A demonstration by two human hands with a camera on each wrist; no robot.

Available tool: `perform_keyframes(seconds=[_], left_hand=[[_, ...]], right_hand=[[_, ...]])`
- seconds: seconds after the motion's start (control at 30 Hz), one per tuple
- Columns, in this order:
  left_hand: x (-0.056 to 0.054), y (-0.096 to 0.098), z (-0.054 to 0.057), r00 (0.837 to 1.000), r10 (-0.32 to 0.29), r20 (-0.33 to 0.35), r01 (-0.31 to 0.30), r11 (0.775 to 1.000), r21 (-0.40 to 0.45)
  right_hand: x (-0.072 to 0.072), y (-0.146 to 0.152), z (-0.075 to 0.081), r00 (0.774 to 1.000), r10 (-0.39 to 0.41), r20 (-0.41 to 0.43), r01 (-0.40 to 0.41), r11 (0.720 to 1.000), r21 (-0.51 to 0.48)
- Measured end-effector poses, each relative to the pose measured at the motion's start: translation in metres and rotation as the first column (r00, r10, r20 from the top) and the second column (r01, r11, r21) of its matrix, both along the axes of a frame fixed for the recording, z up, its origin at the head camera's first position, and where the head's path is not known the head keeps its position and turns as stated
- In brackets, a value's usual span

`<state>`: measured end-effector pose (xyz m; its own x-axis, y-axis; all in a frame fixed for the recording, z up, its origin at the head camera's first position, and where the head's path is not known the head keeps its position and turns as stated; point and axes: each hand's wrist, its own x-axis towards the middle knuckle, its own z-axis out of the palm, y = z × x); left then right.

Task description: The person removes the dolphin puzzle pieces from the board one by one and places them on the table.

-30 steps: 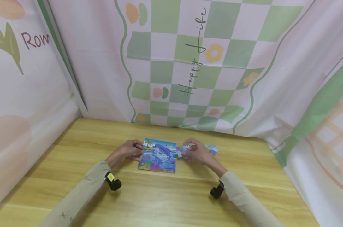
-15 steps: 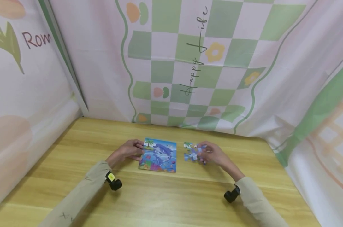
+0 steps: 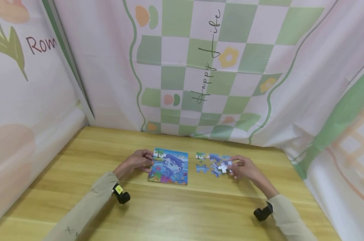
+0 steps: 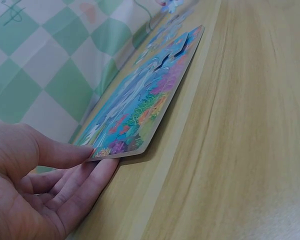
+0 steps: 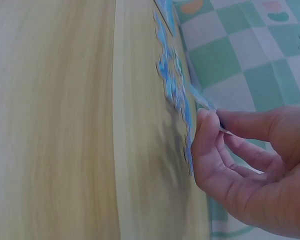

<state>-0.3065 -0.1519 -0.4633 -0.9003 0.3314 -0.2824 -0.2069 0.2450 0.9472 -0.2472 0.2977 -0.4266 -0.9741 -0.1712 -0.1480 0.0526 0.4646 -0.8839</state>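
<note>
A dolphin picture puzzle board [image 3: 169, 167] lies on the wooden table, left of centre in the head view. My left hand [image 3: 139, 159] pinches its left edge; in the left wrist view the thumb [image 4: 72, 154] rests on top with fingers underneath, and that edge is raised off the table. On the right, my right hand [image 3: 244, 168] holds a pale puzzle piece [image 3: 222, 167] between thumb and fingertips, above several loose puzzle pieces [image 3: 202, 168]. Seen from the right wrist, the held piece [image 5: 202, 100] is thin and nearly edge-on. It hides part of the loose pieces.
The wooden table [image 3: 169, 211] meets a green-and-white checked curtain [image 3: 197, 80] at the back. More printed cloth hangs at left and right. A small black camera [image 3: 121, 195] is strapped to the left wrist, another camera [image 3: 263, 212] to the right.
My right hand has moved right, away from the board and across the loose pieces, which now show more fully. A pale piece is now visible in its fingers. The left hand stays at the board's edge.
</note>
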Motion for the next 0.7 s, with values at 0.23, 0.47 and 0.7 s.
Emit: perform_keyframes(seconds=[0.23, 0.47, 0.7], left_hand=[[-0.001, -0.001, -0.002, 1.0, 0.003, 0.001, -0.003, 1.0, -0.006], [-0.002, -0.003, -0.005, 1.0, -0.006, 0.006, 0.006, 1.0, -0.001], [-0.003, -0.002, -0.004, 1.0, -0.012, -0.002, 0.012, 1.0, 0.011]], right_hand=[[0.004, 0.015, -0.001, 1.0, -0.014, 0.012, 0.014, 0.999, 0.034], [0.006, 0.014, -0.007, 0.998, -0.039, 0.047, 0.033, 0.992, 0.12], [0.005, 0.006, -0.01, 0.997, -0.07, -0.038, 0.078, 0.959, 0.273]])
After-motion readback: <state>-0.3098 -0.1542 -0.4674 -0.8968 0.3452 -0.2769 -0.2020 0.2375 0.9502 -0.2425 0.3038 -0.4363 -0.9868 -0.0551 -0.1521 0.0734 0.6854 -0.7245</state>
